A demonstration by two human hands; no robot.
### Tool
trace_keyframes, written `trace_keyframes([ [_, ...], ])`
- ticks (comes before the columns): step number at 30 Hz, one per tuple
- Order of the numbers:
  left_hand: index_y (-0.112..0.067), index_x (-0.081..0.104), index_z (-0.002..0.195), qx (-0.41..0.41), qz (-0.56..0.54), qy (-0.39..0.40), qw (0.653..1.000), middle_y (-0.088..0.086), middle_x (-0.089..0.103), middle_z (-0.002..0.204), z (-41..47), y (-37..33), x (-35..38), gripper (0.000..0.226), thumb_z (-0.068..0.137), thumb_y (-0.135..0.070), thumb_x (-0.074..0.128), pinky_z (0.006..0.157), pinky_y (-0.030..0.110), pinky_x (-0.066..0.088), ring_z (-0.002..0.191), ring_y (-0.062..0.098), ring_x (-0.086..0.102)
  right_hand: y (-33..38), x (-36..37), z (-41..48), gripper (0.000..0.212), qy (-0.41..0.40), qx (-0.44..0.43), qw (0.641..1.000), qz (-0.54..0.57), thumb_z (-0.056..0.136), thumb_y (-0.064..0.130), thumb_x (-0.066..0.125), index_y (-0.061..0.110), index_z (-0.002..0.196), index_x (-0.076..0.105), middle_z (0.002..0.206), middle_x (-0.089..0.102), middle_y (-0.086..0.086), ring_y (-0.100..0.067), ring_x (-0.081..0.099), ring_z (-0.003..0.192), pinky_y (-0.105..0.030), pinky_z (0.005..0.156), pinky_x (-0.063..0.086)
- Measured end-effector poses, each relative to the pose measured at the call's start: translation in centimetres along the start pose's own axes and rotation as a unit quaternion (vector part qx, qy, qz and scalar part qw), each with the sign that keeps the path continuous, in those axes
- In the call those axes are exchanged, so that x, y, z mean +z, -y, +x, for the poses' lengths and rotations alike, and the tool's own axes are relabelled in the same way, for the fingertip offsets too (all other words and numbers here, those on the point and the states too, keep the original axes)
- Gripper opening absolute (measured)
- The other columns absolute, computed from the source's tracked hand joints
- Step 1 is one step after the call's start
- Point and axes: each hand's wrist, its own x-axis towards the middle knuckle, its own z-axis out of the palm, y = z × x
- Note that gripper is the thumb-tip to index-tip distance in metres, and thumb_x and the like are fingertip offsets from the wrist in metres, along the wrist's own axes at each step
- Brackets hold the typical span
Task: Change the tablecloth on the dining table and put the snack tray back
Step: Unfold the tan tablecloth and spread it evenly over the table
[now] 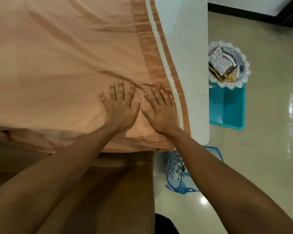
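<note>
A peach tablecloth (57,56) with a darker band and a white stripe along its right edge lies over most of the white dining table (189,65). My left hand (120,105) and my right hand (161,108) press flat on the cloth side by side near its front right corner, fingers spread, holding nothing. The table's right strip is bare. A silver snack tray (240,56) with a lacy rim holds several snack packets. It sits off the table to the right, on top of a teal bin (227,107).
A blue-trimmed mesh bag (174,169) with pale cloth inside stands on the glossy tiled floor (269,149) just below the table's front right corner. Dark furniture legs (291,14) show at the far right top. The cloth's front edge hangs over the table.
</note>
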Motion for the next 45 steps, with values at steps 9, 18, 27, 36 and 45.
trace_keyframes([
  [9,-0.036,0.012,0.159,0.020,0.003,0.024,0.999,0.008,-0.003,0.168,-2.3,-9.7,2.4,0.065,0.099,-0.062,0.015,0.113,0.071,-0.002,0.153,0.036,-0.003,-8.8,-2.1,-5.6,0.064,0.034,0.024,0.999,0.013,0.102,0.063,0.025,0.035,0.160,0.022,0.170,0.011,0.005,-0.020,0.005,0.157,-0.043,0.125,-0.003],
  [18,-0.038,0.013,0.158,0.030,0.008,0.048,0.998,0.006,0.002,0.168,-5.7,-19.7,4.6,0.065,0.097,-0.062,0.017,0.114,0.070,-0.005,0.153,0.036,0.002,-16.6,-3.8,-12.5,0.066,0.053,0.064,0.996,0.013,0.100,0.066,0.017,0.038,0.159,0.013,0.170,0.011,0.004,-0.026,0.019,0.154,-0.063,0.121,0.005],
  [27,-0.030,0.048,0.133,0.075,-0.020,-0.026,0.997,0.000,0.053,0.129,-4.2,-20.5,1.7,0.045,0.093,-0.051,0.049,0.089,0.042,0.029,0.113,0.024,0.045,-17.5,-5.9,-12.3,0.058,0.006,0.080,0.993,0.091,0.099,0.060,0.027,0.029,0.142,0.050,0.160,0.035,-0.005,-0.029,0.028,0.148,-0.060,0.121,0.017],
  [36,-0.024,0.050,0.135,0.012,-0.025,-0.056,0.998,0.004,0.045,0.146,13.0,-17.0,-0.7,0.050,0.092,-0.048,0.042,0.109,0.056,0.027,0.136,0.030,0.036,-17.7,-7.5,5.2,0.042,-0.057,-0.032,0.989,0.134,0.099,0.037,0.041,0.014,0.129,0.059,0.148,0.050,-0.012,-0.033,0.041,0.141,-0.051,0.115,0.034],
  [45,-0.032,0.024,0.155,-0.055,0.007,-0.015,0.998,0.006,0.016,0.166,32.1,-13.6,-2.2,0.063,0.099,-0.059,0.029,0.115,0.070,0.002,0.153,0.034,0.006,-18.5,-8.4,28.1,0.048,-0.015,-0.036,0.994,0.097,0.102,0.035,0.028,0.020,0.141,0.051,0.159,0.037,-0.009,-0.032,0.028,0.149,-0.056,0.118,0.027],
])
